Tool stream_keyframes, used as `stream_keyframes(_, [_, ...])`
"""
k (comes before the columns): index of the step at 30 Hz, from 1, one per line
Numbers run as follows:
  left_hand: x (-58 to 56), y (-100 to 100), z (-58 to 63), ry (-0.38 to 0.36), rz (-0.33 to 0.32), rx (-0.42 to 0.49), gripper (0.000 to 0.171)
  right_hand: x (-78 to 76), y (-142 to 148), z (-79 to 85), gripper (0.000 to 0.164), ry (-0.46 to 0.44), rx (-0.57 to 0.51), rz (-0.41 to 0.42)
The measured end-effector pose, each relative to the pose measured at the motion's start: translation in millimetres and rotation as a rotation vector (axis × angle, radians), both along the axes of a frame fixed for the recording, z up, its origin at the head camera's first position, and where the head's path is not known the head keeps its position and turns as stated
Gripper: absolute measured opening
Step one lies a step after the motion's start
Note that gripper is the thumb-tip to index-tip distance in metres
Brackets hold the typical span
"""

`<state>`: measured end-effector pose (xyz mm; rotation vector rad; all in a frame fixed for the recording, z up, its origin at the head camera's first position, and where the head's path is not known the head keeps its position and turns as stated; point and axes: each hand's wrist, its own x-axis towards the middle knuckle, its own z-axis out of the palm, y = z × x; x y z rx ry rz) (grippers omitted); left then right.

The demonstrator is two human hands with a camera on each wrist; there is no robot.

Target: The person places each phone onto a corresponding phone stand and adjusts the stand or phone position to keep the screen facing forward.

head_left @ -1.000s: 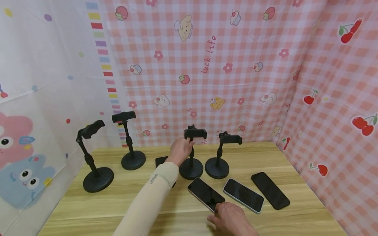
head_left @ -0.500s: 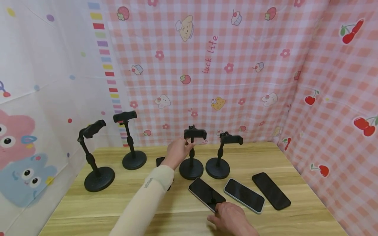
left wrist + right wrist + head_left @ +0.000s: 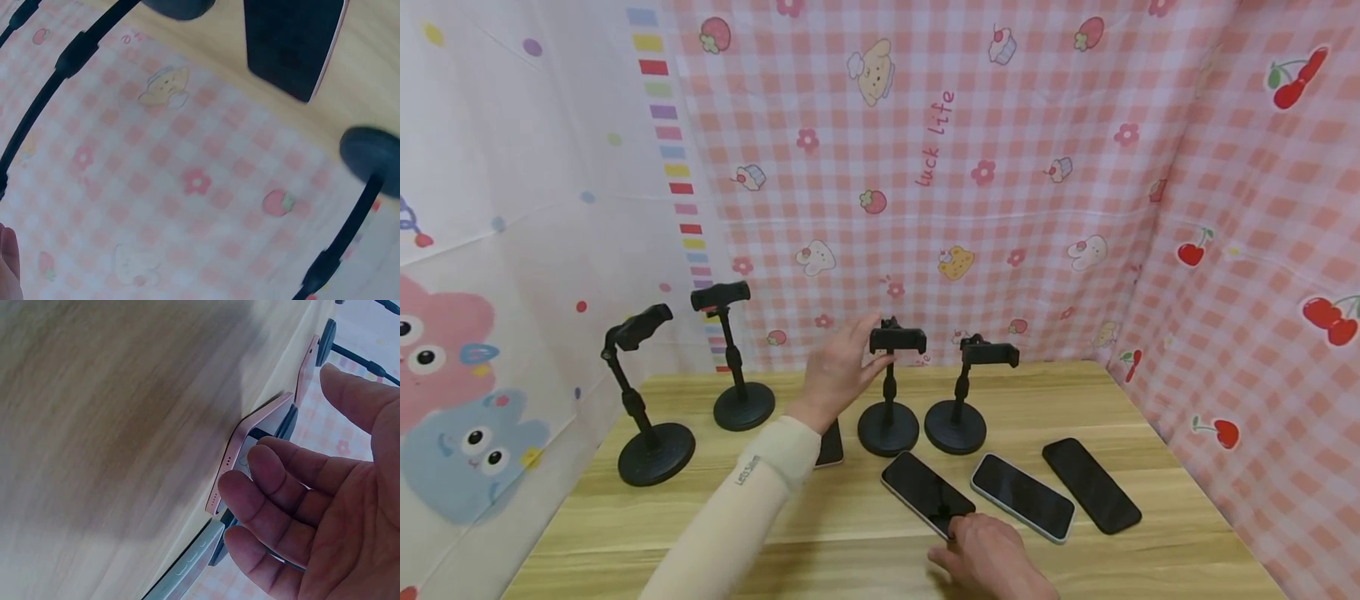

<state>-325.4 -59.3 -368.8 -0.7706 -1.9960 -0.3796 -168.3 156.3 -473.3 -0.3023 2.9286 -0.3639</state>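
My left hand (image 3: 835,373) is at the left end of the holder (image 3: 898,340) on a black phone stand (image 3: 889,429). Its thumb lies just below the holder, and its fingers reach up beside it, partly hidden behind. Only a sliver of that hand enters the left wrist view. My right hand (image 3: 992,552) rests its fingertips at the near end of a pink-edged phone (image 3: 925,492) lying screen up; in the right wrist view its fingers (image 3: 240,494) bend slightly and the thumb stands apart. Another pink-edged phone (image 3: 294,47) lies partly hidden under the left wrist.
To the right of the left hand's stand is another black stand (image 3: 956,427). Two more stands, one nearer (image 3: 657,454) and one farther back (image 3: 743,407), are on the left. A pale-blue-edged phone (image 3: 1022,498) and a black phone (image 3: 1092,485) lie at right. Patterned curtains (image 3: 985,217) enclose the table (image 3: 647,533).
My left hand has moved from the stand's stem up to its holder and a little left, its fingers opening out. The right hand stays at the phone's end.
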Motion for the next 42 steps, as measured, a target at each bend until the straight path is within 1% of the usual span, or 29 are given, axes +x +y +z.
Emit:
stream_keyframes(2, [1.0,1,6.2,0.03,-0.013,-0.061,0.066,-0.1,0,0.1,0.037,-0.01,0.003,0.002])
stream_keyframes(5, [4.5,5,15.9,0.042,-0.03,-0.136,0.057,-0.4,0,-0.3,0.036,-0.021,0.0,0.009])
stream_keyframes(8, [8.2,9,24.0,0.03,-0.025,-0.189,0.048,-0.8,1,-0.9,0.036,-0.045,0.0,0.005])
stream_keyframes(14, [11.0,18,35.6,-0.01,0.019,-0.259,0.037,-1.2,1,-1.8,0.035,-0.068,-0.022,0.004])
stream_keyframes(17, [12.3,21,39.7,-0.027,0.03,-0.261,0.033,-1.0,1,-2.4,0.034,-0.066,-0.032,0.012])
stream_keyframes(21, [13.0,23,44.2,-0.061,0.042,-0.263,0.023,-0.6,1,-2.7,0.036,-0.072,-0.024,0.006])
stream_keyframes(26, [10.7,24,49.5,-0.108,0.04,-0.267,0.013,-0.3,2,-2.8,0.037,-0.07,-0.02,0.015])
stream_keyframes(30, [8.7,23,53.1,-0.172,0.026,-0.232,0.013,-0.8,1,-2.4,0.037,-0.069,-0.006,0.015])
stream_keyframes(35, [7.3,23,57.2,-0.208,0.041,-0.233,0.014,-2.1,0,-2.1,0.035,-0.077,-0.002,0.011])
stream_keyframes(39, [7.8,24,58.1,-0.214,0.059,-0.238,0.015,-1.4,-1,-1.9,0.035,-0.031,0.006,0.015])
stream_keyframes(42, [8.1,24,56.6,-0.219,0.056,-0.223,0.016,-1.1,-1,-1.4,0.036,0.016,0.009,0.021])
